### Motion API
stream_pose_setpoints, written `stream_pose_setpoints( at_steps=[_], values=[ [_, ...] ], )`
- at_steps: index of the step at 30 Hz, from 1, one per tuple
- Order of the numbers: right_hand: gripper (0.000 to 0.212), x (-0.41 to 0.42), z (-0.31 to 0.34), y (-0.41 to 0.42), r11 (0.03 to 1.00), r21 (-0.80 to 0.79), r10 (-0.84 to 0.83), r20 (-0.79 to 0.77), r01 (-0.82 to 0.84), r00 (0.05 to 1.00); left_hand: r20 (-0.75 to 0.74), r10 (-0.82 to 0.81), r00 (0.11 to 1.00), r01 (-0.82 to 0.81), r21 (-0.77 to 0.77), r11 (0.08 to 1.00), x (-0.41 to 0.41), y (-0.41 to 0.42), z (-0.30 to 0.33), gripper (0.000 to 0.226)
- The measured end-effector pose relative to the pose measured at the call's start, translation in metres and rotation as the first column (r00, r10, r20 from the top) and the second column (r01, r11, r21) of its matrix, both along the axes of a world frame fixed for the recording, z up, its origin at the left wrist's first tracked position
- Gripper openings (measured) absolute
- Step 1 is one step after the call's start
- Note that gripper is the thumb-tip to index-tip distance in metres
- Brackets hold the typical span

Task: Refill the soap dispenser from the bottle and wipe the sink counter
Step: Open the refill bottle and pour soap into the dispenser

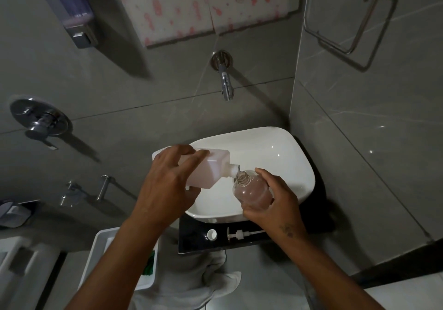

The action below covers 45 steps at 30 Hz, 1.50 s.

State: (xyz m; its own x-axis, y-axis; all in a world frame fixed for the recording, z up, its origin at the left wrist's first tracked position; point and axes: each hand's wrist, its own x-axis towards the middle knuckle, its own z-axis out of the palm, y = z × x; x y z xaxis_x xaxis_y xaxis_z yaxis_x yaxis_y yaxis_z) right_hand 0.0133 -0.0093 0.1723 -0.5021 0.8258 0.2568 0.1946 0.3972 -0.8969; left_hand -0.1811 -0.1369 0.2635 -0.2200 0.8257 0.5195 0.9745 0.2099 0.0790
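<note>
My left hand (167, 185) grips a white rectangular refill bottle (211, 169) tipped on its side over the white sink basin (275, 151), with its open neck touching the mouth of a clear round soap dispenser (251, 191). My right hand (278, 204) holds the dispenser tilted toward the bottle; pinkish liquid sits in its lower part. On the black counter (194, 242) in front of the basin lie a white bottle cap (212, 234) and the dispenser's pump head (242, 234).
A chrome tap (225, 79) juts from the grey tiled wall above the basin. A wall-mounted dispenser (76, 19) hangs at upper left, a towel bar (345, 29) at upper right. A white tray (105, 249) stands below left of the counter, and a grey cloth (191, 285) hangs under its edge.
</note>
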Motion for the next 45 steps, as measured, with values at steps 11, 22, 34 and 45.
stream_pose_setpoints(
  at_steps=[11,22,34,45],
  values=[
    [0.084,-0.005,-0.003,0.000,1.000,-0.004,-0.011,-0.005,0.011,1.000,-0.041,0.007,0.999,-0.008,-0.025,1.000,-0.004,0.002,0.005,0.083],
    [0.082,-0.007,-0.002,0.000,1.000,-0.010,-0.006,-0.019,0.006,1.000,-0.061,0.003,0.998,-0.004,-0.019,1.000,-0.007,0.001,0.006,0.083],
    [0.084,-0.010,-0.009,0.001,1.000,-0.013,-0.018,-0.016,0.018,1.000,-0.076,-0.001,0.997,0.001,0.000,1.000,-0.010,-0.002,0.007,0.085],
    [0.083,-0.011,-0.013,0.001,0.999,-0.022,-0.030,-0.008,0.030,1.000,-0.084,0.014,0.996,-0.015,-0.007,1.000,-0.009,-0.003,0.010,0.084]
  ],
)
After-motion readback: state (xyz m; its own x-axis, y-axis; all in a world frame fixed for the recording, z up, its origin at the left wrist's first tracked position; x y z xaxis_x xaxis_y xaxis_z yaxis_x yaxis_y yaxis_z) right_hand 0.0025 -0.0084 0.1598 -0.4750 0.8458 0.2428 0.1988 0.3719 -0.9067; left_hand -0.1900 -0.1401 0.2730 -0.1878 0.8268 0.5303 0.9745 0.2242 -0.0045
